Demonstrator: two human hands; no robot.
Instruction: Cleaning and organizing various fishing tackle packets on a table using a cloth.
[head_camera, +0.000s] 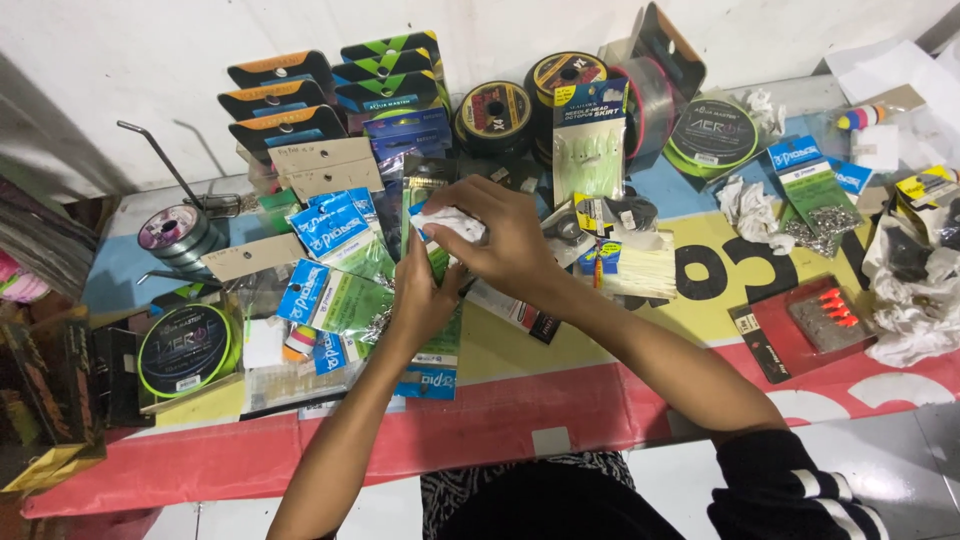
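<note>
White crumpled paper (452, 224) sits pinched under the fingers (478, 212) of the right hand (505, 245), which arches over it from above. The left hand (420, 300) comes up from below, its fingers closed around the lower end of the same bundle and a green packet (436, 262), so both hands steady it just above the table (520, 350). Around them lie flat clear bags with blue header cards (328, 228), each holding small metal fittings, too small to tell apart. A black spool of line with a green rim (186, 350) lies at the left in its open pack, and a red tray (800, 328) at the right holds small orange pieces. Carded packs lean against the wall (150, 60), probably to keep their faces readable.
</note>
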